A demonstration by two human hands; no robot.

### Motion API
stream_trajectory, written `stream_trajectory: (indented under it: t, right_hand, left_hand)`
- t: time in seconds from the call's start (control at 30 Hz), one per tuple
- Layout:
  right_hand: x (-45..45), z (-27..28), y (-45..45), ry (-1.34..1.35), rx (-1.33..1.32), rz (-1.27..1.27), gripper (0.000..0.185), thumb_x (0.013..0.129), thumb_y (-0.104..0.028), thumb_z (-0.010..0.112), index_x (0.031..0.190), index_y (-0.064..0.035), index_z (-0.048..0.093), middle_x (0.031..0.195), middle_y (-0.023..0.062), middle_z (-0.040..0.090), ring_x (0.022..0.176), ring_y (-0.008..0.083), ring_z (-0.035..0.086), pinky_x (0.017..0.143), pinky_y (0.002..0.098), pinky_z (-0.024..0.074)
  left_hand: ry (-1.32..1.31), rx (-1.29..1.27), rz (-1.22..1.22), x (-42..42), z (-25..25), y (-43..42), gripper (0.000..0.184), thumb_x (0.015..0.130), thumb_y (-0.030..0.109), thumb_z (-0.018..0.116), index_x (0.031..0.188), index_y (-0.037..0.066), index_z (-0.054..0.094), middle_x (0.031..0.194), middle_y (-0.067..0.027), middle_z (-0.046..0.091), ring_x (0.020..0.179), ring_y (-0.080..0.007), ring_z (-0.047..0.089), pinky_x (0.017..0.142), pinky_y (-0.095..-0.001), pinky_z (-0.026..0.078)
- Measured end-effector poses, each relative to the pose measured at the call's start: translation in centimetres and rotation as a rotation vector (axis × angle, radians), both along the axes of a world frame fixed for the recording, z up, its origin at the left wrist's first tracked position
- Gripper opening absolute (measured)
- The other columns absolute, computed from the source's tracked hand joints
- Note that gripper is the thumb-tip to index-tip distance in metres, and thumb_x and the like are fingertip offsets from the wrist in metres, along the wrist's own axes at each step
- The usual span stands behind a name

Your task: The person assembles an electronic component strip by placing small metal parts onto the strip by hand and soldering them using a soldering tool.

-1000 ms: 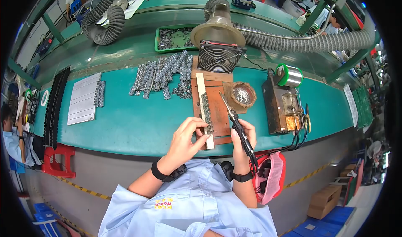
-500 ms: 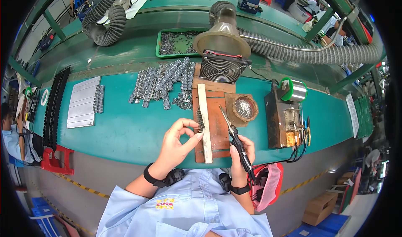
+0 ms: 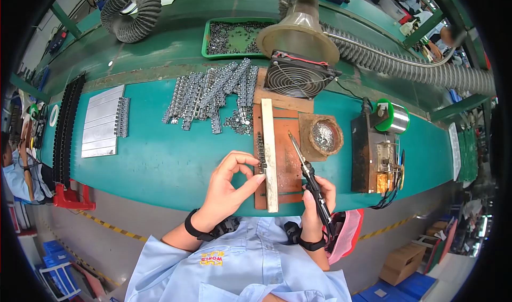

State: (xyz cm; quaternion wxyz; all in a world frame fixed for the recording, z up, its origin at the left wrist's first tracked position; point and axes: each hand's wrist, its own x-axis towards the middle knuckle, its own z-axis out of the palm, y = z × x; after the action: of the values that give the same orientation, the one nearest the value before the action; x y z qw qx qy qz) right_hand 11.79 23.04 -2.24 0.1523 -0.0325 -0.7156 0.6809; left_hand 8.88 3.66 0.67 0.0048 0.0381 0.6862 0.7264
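My left hand [image 3: 226, 182] reaches in from the left, thumb and forefinger pinched at the lower part of a row of small dark metal parts [image 3: 261, 143]. That row lies along the left side of a pale wooden bar [image 3: 270, 187], on a reddish-brown board [image 3: 288, 166]. In my right hand [image 3: 318, 200] is a soldering iron [image 3: 311, 180] with a black handle, its fingers wrapped round the grip. The iron's tip points up and away, above the board and right of the bar, apart from the parts. My fingertips partly hide the parts they hold.
Right of the board sits a round dish [image 3: 324, 135] of silvery bits. A fan [image 3: 290, 79] stands behind, under a fume hood [image 3: 298, 38]. A solder spool [image 3: 393, 117] tops a worn metal box [image 3: 364, 155]. Metal strips [image 3: 200, 94] lie piled at left; a green tray [image 3: 240, 38] is behind.
The view has shifted, so the bench things appear slightly farther right and higher. Both hands keep their grips; the soldering iron stays beside the bar.
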Motion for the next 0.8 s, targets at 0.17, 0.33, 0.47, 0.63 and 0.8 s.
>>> stream_trajectory:
  t: [0.17, 0.33, 0.47, 0.63, 0.8]
  right_hand:
    - [-0.02, -0.46, -0.01, -0.002, 0.01, -0.021, 0.039, 0.077, -0.017, 0.062, 0.107, 0.0016, 0.047, 0.088, 0.0069, 0.054, 0.074, 0.0106, 0.05, 0.065, 0.021, 0.0405]
    - [-0.01, -0.09, 0.05, -0.048, -0.061, 0.015, 0.034, 0.075, -0.005, 0.061, 0.105, 0.0013, 0.047, 0.09, 0.0061, 0.05, 0.079, 0.0108, 0.048, 0.072, 0.0235, 0.0396]
    - [0.08, -0.21, 0.02, -0.041, 0.004, 0.005, 0.04, 0.077, -0.017, 0.062, 0.108, 0.0011, 0.046, 0.091, 0.0076, 0.052, 0.074, 0.0105, 0.049, 0.065, 0.021, 0.0401]
    - [0.3, -0.14, -0.18, -0.012, 0.032, -0.009, 0.039, 0.077, -0.016, 0.061, 0.108, 0.0004, 0.045, 0.094, 0.0083, 0.05, 0.076, 0.0113, 0.049, 0.067, 0.0216, 0.0399]
    - [0.14, 0.27, -0.13, -0.012, -0.035, 0.017, 0.035, 0.075, -0.005, 0.062, 0.106, -0.001, 0.047, 0.087, 0.0062, 0.047, 0.075, 0.0115, 0.047, 0.07, 0.0234, 0.0385]
  left_hand:
    - [0.021, -0.009, -0.013, -0.01, -0.07, -0.17, 0.027, 0.074, -0.002, 0.062, 0.098, 0.0, 0.051, 0.1, -0.0063, 0.049, 0.078, -0.0078, 0.048, 0.077, -0.0223, 0.038]
    - [0.015, -0.007, -0.018, -0.06, -0.09, -0.33, 0.027, 0.073, -0.002, 0.062, 0.098, 0.001, 0.051, 0.1, -0.0067, 0.049, 0.077, -0.0082, 0.048, 0.076, -0.0224, 0.038]
    - [0.076, -0.046, 0.023, -0.21, -0.41, -0.21, 0.027, 0.071, 0.003, 0.067, 0.094, 0.002, 0.053, 0.093, -0.0074, 0.054, 0.065, -0.0099, 0.054, 0.069, -0.0246, 0.042]
    - [0.052, -0.044, -0.014, 0.05, -0.51, -0.6, 0.027, 0.071, 0.0, 0.065, 0.095, 0.002, 0.052, 0.095, -0.008, 0.052, 0.067, -0.0099, 0.053, 0.07, -0.0244, 0.04]
    - [0.08, -0.028, -0.021, -0.28, -0.82, -0.47, 0.029, 0.071, -0.001, 0.065, 0.096, 0.002, 0.051, 0.094, -0.0086, 0.051, 0.067, -0.0099, 0.053, 0.068, -0.0238, 0.041]
